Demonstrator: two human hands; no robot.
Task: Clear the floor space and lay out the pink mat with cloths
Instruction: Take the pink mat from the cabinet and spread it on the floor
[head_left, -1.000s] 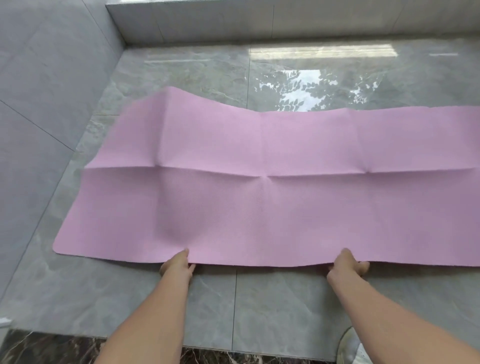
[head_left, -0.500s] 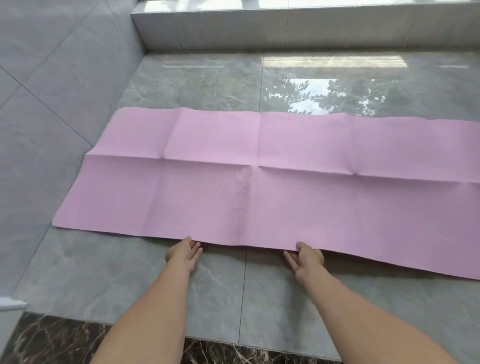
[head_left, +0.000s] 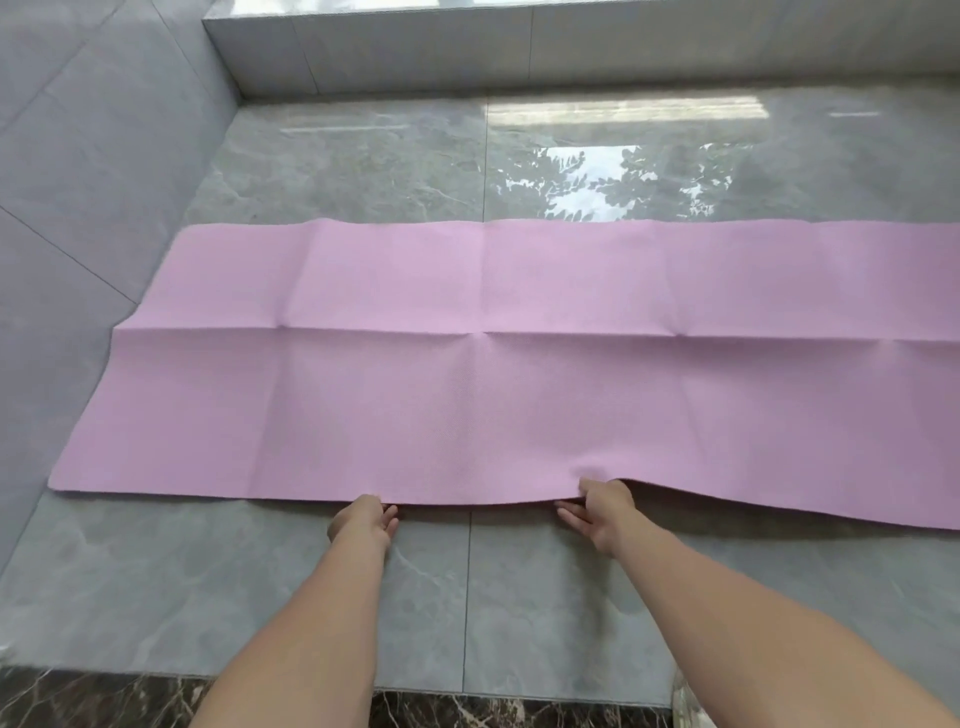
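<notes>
One pink mat (head_left: 467, 364), two bare hands, no cloths in view. Spread flat across glossy grey marble-look floor tiles (head_left: 363, 161), long side running left to right, right end cut off by the frame edge. Left end close to a grey tiled wall (head_left: 78, 182); far edge well short of a low tiled step (head_left: 467, 52) at the back of the room. Thin, matte, finely textured sheet, rectangular, marked by fold creases: one long crease down the middle lengthwise, several short ones crossing it, dividing the surface into panels. Slightly raised along the lengthwise crease at the left end. Near edge wavy, lifted a little off the floor between the hands and to the right of them.

Left hand (head_left: 363, 522) at the near edge, palm down, fingers (head_left: 388, 512) tucked at or just under the edge; cannot tell whether gripping or merely touching. Right hand (head_left: 602, 512) also at the near edge, thumb on top of the mat, fingers (head_left: 569, 517) stretched out flat below the raised edge, pinching it loosely between thumb and fingers. Both forearms bare, reaching forward from the bottom of the frame.

Floor shiny enough to mirror leafy branches and a bright window band beyond the mat. Thin grout lines between large tiles. Strip of dark brown veined stone (head_left: 493, 714) along the nearest edge of the floor.
</notes>
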